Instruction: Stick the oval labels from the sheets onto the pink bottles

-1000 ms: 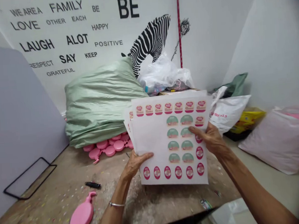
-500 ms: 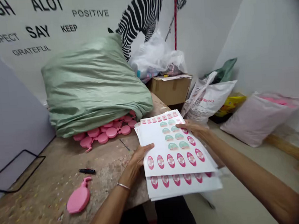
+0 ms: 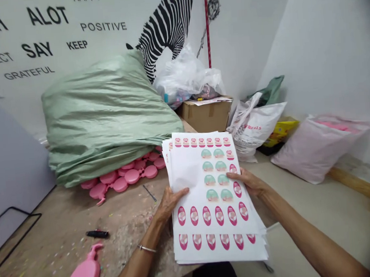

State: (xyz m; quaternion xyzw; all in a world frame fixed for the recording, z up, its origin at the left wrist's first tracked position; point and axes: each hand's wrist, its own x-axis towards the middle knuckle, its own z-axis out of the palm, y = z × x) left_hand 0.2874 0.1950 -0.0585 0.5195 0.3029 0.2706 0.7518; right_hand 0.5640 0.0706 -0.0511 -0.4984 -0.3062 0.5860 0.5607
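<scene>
One stack of printed sheets [image 3: 218, 255], eight green labels [image 3: 220, 166] on its top sheet [image 3: 187, 168], is gripped at both side edges by the fingers [image 3: 181, 193] of the left hand [image 3: 169, 203] and right hand [image 3: 251, 183], reaching past the front edge of the worktop [image 3: 123, 214], well apart from one pink case [image 3: 82, 276] and one small black tool [image 3: 97, 234].

The table [image 3: 124, 218] carries pink pieces [image 3: 83, 276], a black tool [image 3: 97, 234].

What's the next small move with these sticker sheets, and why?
Probably ease the top sheet down level with the sheets beneath. Their bottom row of ovals shows past its lower edge, and some edges jut out at upper left. The left hand and right hand hold opposite sides, so both can guide it.
</scene>
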